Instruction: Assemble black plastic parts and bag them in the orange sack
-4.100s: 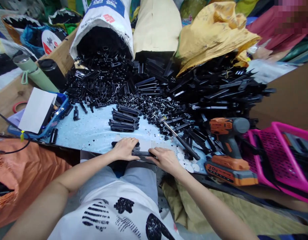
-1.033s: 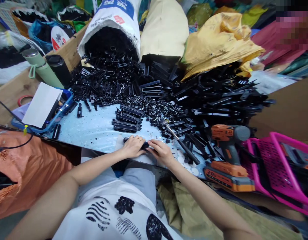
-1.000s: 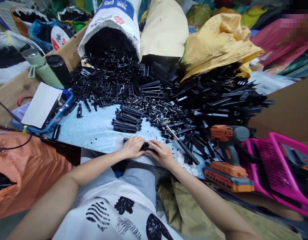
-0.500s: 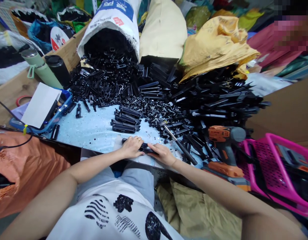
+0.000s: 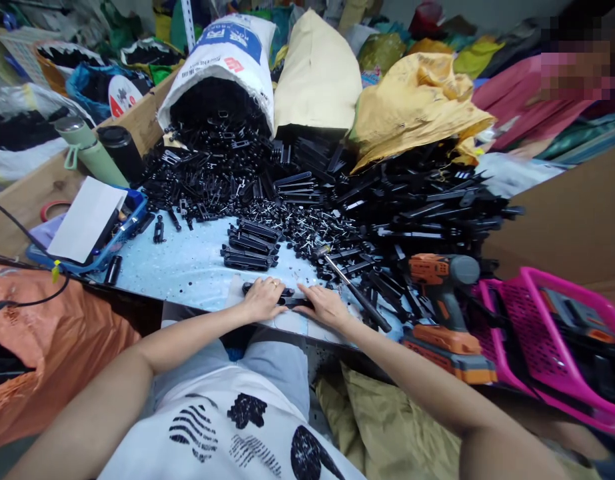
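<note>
Head view: black part (image 5: pixel 293 302) at the near edge of the blue worktop (image 5: pixel 157 270), left hand (image 5: pixel 263 300) curled over it and gripping, right hand (image 5: pixel 329 307) with fingers at its right end, pinch or mere touch I cannot tell; judged best handled flat, left pressing steadily, right guiding lightly, fingertips clear of any gap. Just beyond, a row of black assemblies (image 5: pixel 250 247); a loose heap of small pins (image 5: pixel 312 227) behind. Hammer (image 5: pixel 357 293) and drill (image 5: pixel 446 312) to the right, hammer likeliest to crowd the right hand.
</note>
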`<action>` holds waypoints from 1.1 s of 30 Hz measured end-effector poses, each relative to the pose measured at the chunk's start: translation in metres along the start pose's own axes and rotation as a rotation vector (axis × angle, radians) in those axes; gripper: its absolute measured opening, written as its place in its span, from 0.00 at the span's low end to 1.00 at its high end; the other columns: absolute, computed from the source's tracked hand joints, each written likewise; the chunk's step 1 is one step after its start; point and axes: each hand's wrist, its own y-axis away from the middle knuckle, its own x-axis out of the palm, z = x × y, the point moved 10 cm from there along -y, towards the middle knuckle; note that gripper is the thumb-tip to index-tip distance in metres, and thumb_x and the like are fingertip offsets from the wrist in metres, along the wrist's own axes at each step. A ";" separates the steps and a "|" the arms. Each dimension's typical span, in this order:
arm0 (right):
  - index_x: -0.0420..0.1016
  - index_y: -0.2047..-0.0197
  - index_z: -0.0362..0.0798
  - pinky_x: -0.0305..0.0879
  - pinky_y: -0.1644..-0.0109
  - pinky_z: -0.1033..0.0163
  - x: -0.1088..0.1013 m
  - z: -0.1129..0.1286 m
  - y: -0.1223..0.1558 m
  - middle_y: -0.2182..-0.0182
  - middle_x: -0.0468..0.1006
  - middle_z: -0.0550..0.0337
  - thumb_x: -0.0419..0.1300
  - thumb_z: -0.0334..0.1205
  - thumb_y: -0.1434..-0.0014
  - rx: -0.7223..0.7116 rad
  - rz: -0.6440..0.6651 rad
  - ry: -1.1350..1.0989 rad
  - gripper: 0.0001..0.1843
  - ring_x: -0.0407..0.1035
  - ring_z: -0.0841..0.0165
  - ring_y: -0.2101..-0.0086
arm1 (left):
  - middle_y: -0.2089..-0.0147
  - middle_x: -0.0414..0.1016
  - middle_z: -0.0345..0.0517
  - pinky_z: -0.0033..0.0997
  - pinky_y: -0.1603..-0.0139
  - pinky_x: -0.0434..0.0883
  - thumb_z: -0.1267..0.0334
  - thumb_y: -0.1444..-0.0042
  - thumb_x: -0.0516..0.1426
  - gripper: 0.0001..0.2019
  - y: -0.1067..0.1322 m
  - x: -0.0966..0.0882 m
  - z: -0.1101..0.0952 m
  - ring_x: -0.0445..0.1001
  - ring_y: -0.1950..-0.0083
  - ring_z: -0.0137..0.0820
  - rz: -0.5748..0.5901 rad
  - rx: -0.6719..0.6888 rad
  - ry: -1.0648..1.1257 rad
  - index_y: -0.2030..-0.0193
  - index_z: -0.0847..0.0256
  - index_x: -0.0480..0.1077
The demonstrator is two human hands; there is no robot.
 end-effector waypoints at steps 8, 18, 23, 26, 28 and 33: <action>0.64 0.81 0.46 0.47 0.74 0.64 -0.064 0.034 -0.022 0.83 0.63 0.59 0.46 0.65 0.41 -0.095 -0.079 -0.118 0.32 0.57 0.71 0.79 | 0.71 0.70 0.52 0.33 0.67 0.65 0.51 0.35 0.41 0.24 0.033 -0.045 0.013 0.70 0.66 0.35 -0.164 0.086 -0.018 0.69 0.65 0.69; 0.59 0.78 0.51 0.58 0.75 0.62 -0.121 0.154 -0.021 0.85 0.59 0.61 0.29 0.64 0.39 -0.349 -0.241 -1.112 0.34 0.59 0.69 0.82 | 0.82 0.65 0.43 0.27 0.76 0.63 0.50 0.34 0.31 0.30 0.117 -0.149 -0.061 0.65 0.80 0.26 -0.559 0.409 0.876 0.75 0.61 0.64; 0.61 0.52 0.53 0.67 0.61 0.50 -0.067 0.113 -0.031 0.61 0.66 0.46 0.19 0.66 0.45 0.330 -0.786 -0.968 0.41 0.67 0.59 0.62 | 0.70 0.73 0.49 0.32 0.67 0.70 0.45 0.36 0.34 0.29 0.131 -0.147 -0.050 0.72 0.68 0.32 -0.881 0.271 0.793 0.60 0.61 0.71; 0.42 0.38 0.56 0.66 0.52 0.49 -0.045 0.117 -0.057 0.43 0.55 0.47 0.25 0.62 0.41 0.373 -0.721 -0.936 0.33 0.63 0.58 0.49 | 0.61 0.75 0.54 0.37 0.57 0.72 0.45 0.36 0.33 0.30 0.126 -0.135 -0.048 0.74 0.55 0.36 -0.851 0.269 0.693 0.49 0.60 0.68; 0.39 0.37 0.55 0.64 0.50 0.48 -0.044 0.110 -0.063 0.41 0.53 0.47 0.25 0.56 0.39 0.369 -0.750 -0.964 0.30 0.60 0.58 0.46 | 0.57 0.74 0.57 0.39 0.53 0.72 0.45 0.36 0.32 0.32 0.122 -0.128 -0.044 0.72 0.49 0.39 -0.831 0.278 0.588 0.44 0.64 0.64; 0.60 0.48 0.51 0.59 0.46 0.49 -0.061 0.056 -0.093 0.49 0.65 0.48 0.34 0.48 0.35 0.320 -0.678 -0.744 0.21 0.60 0.59 0.47 | 0.58 0.74 0.59 0.40 0.57 0.72 0.35 0.43 0.38 0.39 0.098 -0.093 -0.021 0.73 0.54 0.41 -0.700 0.275 0.117 0.44 0.69 0.64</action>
